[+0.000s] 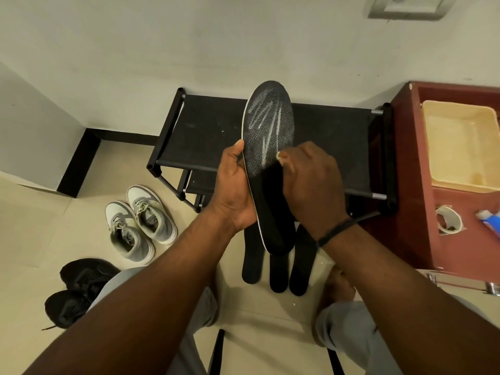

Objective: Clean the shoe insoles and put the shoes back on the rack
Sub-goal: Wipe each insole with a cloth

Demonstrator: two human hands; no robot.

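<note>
I hold a black insole [267, 125] upright over the black shoe rack [205, 131]; white streaks cover its upper half. My left hand [234, 185] grips its left edge, thumb on the rim. My right hand [311, 182] has its fingers curled round something small and pale, pressed against the insole's right side; what it is I cannot tell. Three more black insoles [278, 269] lie on the floor below. Grey-and-white sneakers [140, 220] stand on the floor to the left, black shoes [78, 288] nearer me.
A red-brown cabinet [422, 212] on the right carries a cream plastic tray [462, 147], a roll of tape [447, 219] and a blue-and-white tube [489, 221]. My knees in grey trousers frame the beige floor. White walls rise behind the rack.
</note>
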